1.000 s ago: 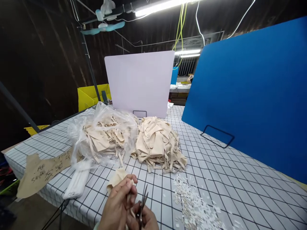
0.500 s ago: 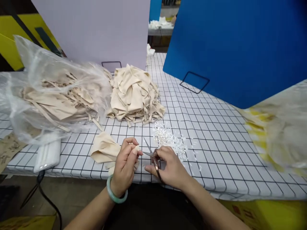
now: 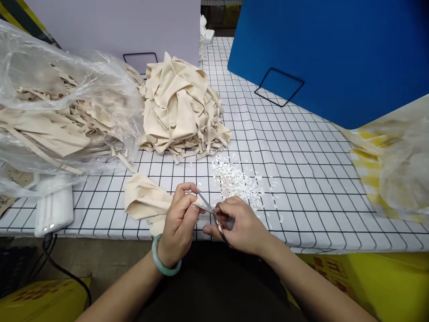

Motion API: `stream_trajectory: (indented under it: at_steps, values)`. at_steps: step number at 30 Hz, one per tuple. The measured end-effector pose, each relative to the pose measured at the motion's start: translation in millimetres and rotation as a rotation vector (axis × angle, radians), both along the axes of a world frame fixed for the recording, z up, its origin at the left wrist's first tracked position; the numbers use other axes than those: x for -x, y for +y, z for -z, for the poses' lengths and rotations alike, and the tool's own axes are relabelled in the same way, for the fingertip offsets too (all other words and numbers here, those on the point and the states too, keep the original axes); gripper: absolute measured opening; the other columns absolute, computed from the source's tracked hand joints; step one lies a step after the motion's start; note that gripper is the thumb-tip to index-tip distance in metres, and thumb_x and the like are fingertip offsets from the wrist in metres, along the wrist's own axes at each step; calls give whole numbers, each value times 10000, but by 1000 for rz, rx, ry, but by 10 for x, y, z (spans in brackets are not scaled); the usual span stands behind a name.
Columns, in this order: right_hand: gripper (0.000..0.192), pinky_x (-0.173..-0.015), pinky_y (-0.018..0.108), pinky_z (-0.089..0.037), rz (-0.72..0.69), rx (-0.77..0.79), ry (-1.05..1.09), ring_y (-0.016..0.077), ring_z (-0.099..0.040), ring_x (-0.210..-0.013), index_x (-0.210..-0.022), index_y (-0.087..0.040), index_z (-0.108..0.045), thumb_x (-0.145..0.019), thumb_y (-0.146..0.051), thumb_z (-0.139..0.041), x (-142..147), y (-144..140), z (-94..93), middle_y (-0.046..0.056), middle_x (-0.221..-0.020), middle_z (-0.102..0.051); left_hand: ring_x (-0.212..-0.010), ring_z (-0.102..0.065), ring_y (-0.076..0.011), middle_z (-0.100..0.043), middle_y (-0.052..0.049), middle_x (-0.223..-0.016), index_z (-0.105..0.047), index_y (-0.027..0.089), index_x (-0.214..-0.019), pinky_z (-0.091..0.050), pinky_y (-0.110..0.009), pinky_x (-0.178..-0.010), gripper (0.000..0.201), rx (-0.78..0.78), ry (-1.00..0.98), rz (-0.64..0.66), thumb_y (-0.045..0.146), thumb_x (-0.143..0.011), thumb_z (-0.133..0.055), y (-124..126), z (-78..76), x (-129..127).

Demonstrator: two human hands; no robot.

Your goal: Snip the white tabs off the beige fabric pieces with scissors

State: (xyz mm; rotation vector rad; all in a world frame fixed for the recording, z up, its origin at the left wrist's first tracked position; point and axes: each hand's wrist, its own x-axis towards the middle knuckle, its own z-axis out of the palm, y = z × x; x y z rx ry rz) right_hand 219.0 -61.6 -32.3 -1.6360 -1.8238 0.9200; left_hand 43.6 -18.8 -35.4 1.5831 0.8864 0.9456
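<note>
My left hand (image 3: 181, 223), with a green bangle (image 3: 164, 264) at the wrist, is closed on a cream cloth piece (image 3: 145, 199). The cloth spreads out to the left of the hand, and a bit of its edge sits at the fingertips. In my right hand (image 3: 237, 226) is a pair of scissors (image 3: 216, 212), fingers through the handles. The parted blades point left and reach the left fingertips, around the pinched edge. Just beyond the right hand lies a scatter of small white clippings (image 3: 237, 179).
A heap of cream cloth pieces (image 3: 181, 107) stands behind my hands. Left of it, a clear plastic bag (image 3: 110, 85) holds more. A white power bank (image 3: 55, 208) with a cable lies at the front left. Blue (image 3: 321, 53) and pale lilac (image 3: 110, 22) panels rise behind the checked tablecloth (image 3: 301, 179).
The scissors' blades have come to the left fingertips, around the pinched cloth edge. The view has tipped downward, so the table sits higher. My left hand still grips the cloth.
</note>
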Motion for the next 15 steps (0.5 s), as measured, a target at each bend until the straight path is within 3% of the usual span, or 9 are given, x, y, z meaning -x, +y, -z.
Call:
stream_trajectory:
  at_steps: [15]
  values:
    - [546, -657, 295, -386, 25, 11, 21, 124, -426, -537, -545, -223, -391, -812, -640, -619, 54, 3, 23, -30, -515, -490, -1102, -479, -247, -521, -104, -961, -515, 186, -761, -442, -378, -892, 295, -182, 63, 16, 212, -1020, -377, -11, 12, -10]
